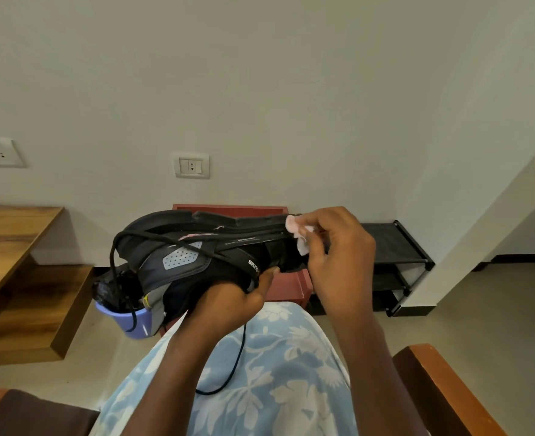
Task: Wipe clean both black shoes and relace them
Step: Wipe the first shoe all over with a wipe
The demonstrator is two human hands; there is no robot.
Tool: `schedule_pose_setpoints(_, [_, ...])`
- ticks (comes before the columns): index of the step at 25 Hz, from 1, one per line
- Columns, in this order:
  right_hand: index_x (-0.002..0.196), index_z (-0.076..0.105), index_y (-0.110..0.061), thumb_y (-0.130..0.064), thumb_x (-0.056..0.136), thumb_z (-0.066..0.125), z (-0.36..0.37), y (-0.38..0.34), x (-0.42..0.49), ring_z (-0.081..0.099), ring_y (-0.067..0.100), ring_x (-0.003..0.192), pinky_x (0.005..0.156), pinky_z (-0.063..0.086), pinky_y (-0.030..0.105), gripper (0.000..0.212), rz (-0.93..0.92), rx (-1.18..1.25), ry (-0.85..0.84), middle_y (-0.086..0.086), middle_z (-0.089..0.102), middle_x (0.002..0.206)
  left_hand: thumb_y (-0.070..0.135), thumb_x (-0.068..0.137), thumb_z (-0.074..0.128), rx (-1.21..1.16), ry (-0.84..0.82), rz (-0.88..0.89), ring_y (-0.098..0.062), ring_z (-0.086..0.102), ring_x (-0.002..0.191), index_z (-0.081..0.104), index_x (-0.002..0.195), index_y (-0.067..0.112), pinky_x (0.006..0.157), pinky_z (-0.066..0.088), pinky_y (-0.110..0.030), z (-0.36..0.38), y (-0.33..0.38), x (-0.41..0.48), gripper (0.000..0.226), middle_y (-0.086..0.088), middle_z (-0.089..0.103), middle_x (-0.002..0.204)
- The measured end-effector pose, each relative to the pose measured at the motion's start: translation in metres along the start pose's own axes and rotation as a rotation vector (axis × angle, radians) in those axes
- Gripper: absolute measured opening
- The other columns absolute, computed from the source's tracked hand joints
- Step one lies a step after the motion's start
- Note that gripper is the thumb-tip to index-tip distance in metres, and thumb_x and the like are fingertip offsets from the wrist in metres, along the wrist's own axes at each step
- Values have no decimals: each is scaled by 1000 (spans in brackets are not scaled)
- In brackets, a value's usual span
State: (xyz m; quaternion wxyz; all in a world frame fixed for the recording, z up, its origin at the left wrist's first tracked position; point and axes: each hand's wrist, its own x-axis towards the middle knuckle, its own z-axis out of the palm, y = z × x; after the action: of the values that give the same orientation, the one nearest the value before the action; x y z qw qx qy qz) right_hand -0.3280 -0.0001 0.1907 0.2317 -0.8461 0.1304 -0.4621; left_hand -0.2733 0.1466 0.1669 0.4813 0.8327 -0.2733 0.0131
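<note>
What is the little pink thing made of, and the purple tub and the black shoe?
The pink wipe looks like soft cloth or tissue; it crumples in the right hand. The purple tub looks like smooth plastic, slightly shiny. The black shoe, held by the left hand, seems fabric with a rubbery sole and a dotted grey patch.

Plain off-white wall [260,73] ahead of me, two switch plates [192,165] on it. Beige floor [467,309]. Wooden desk [5,243] at left. Red stool [286,286] against the wall, black shoe rack [398,247] just right of it. Even, soft light.
</note>
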Motion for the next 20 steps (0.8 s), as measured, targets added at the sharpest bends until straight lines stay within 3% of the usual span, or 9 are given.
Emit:
schedule_pose_setpoints(5, [92, 74, -17, -1, 91, 68, -6, 15, 0, 66, 12, 85, 74, 58, 40, 17, 161, -19, 31, -1, 69, 96, 35, 88, 69, -71, 7, -38, -13, 42, 134, 62, 129, 18, 86, 16, 3, -2, -3, 3, 45, 2, 60, 133])
schedule_pose_setpoints(10, [95, 77, -14, 5, 91, 65, 9, -19, -6, 68, 12, 91, 79, 56, 33, 23, -26, 112, -37, -3, 71, 97, 34, 87, 70, -29, 25, -2, -7, 42, 131, 60, 131, 19, 83, 12, 12, 0, -4, 2, 48, 5, 58, 130])
schedule_pose_setpoints(12, [97, 78, -14, 5, 90, 64, 8, -16, -4, 67, 11, 90, 79, 56, 31, 24, -34, 105, -33, -3, 71, 96, 35, 88, 69, -48, -2, -18, -8, 41, 132, 59, 132, 19, 85, 13, 10, -1, -3, 2, 49, 3, 58, 134])
schedule_pose_setpoints(16, [97, 76, -18, 3, 90, 65, -7, 16, 1, 65, 8, 87, 79, 58, 33, 24, 129, 26, 75, -4, 70, 96, 38, 90, 65, -111, -61, -87, -11, 40, 135, 58, 133, 23, 89, 19, -3, -5, -3, 3, 46, 6, 57, 134])
schedule_pose_setpoints(20, [107, 75, -20, -8, 95, 65, -10, 27, 5, 68, 9, 95, 84, 60, 34, 20, 321, 76, 81, -4, 71, 105, 36, 88, 68, -178, -41, -102, 3, 37, 115, 59, 130, 24, 90, 23, -5, -6, 0, 4, 44, 18, 50, 116])
